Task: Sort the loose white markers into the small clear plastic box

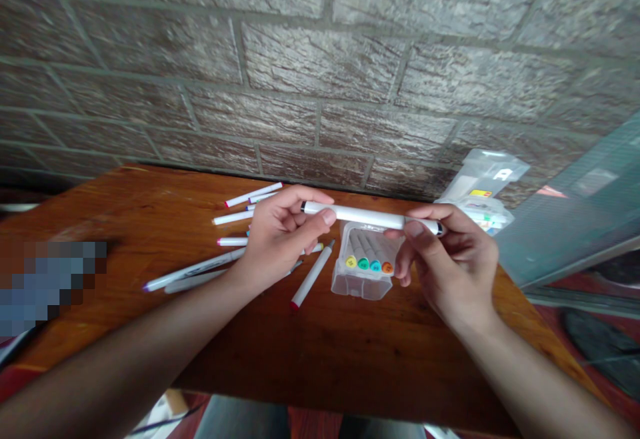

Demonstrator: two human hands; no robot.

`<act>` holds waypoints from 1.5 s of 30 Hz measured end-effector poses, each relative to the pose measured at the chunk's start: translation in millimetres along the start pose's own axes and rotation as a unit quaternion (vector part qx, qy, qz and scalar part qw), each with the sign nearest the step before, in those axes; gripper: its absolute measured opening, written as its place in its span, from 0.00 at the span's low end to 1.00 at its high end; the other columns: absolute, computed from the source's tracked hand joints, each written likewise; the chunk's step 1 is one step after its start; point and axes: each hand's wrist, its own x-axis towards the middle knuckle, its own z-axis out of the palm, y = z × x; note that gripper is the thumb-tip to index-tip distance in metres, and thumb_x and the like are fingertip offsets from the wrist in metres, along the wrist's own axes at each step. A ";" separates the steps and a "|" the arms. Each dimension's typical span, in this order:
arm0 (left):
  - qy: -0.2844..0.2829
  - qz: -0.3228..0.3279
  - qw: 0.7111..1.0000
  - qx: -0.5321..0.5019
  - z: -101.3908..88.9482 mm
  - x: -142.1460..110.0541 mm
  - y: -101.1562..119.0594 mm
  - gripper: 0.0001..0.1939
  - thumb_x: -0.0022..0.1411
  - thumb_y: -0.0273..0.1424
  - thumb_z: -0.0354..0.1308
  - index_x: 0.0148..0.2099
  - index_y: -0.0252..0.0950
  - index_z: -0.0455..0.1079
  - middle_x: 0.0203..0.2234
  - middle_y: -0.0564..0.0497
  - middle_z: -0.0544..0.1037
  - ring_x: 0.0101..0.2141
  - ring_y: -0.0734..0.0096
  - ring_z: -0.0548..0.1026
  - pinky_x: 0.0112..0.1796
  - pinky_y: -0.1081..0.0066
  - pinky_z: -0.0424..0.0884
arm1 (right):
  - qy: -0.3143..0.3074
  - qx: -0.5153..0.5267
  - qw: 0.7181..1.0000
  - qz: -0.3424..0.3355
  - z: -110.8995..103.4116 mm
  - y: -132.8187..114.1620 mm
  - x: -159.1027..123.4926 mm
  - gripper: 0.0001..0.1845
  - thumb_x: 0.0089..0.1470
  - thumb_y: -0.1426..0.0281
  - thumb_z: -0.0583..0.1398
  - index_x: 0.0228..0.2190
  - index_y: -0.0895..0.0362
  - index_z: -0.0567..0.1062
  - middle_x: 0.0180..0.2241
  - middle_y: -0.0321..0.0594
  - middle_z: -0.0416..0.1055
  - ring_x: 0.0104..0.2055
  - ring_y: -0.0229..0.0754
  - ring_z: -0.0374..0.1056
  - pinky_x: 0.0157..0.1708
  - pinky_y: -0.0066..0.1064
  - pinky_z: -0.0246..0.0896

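Observation:
A white marker pen with black ends is held level above the table, between both hands. My left hand pinches it near its left end with thumb and fingers. Near the right end, thumb and fingers of my right hand are closed on it. Just below lies a clear plastic case with several markers inside, their yellow, green, blue and orange ends facing me. A white marker with a red end rests on the table left of the case. My left hand partly hides other markers beneath it.
Several loose markers lie on the wooden table, left of the case. A second clear case, lid raised, stands at the back right. A stone-block wall rises behind the table. A pixelated patch covers something at the left.

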 end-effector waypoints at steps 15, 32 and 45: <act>-0.011 0.031 0.999 0.001 0.8 2.2 -2.4 0.09 0.62 0.30 0.74 0.42 0.35 0.79 0.22 0.57 0.76 0.14 0.82 0.67 0.15 0.80 0.63 | -0.012 0.016 1.000 -0.015 -2.3 3.3 0.3 0.08 0.61 0.68 0.72 0.40 0.55 0.80 0.30 0.39 0.86 0.12 0.37 0.71 0.10 0.27 0.68; -0.010 0.034 0.999 0.003 2.6 2.4 0.2 0.09 0.60 0.28 0.75 0.41 0.35 0.79 0.21 0.57 0.76 0.14 0.83 0.67 0.15 0.81 0.63 | -0.006 0.003 1.000 -0.016 -1.4 2.9 0.3 0.09 0.61 0.67 0.73 0.39 0.55 0.80 0.29 0.40 0.86 0.12 0.37 0.71 0.10 0.26 0.67; -0.008 0.000 1.000 -0.001 -2.0 0.1 -2.8 0.08 0.65 0.33 0.73 0.45 0.37 0.81 0.23 0.55 0.79 0.15 0.82 0.68 0.16 0.80 0.64 | 0.004 -0.013 1.000 -0.019 0.9 0.9 1.6 0.12 0.59 0.64 0.74 0.38 0.55 0.79 0.28 0.38 0.85 0.12 0.37 0.70 0.08 0.26 0.66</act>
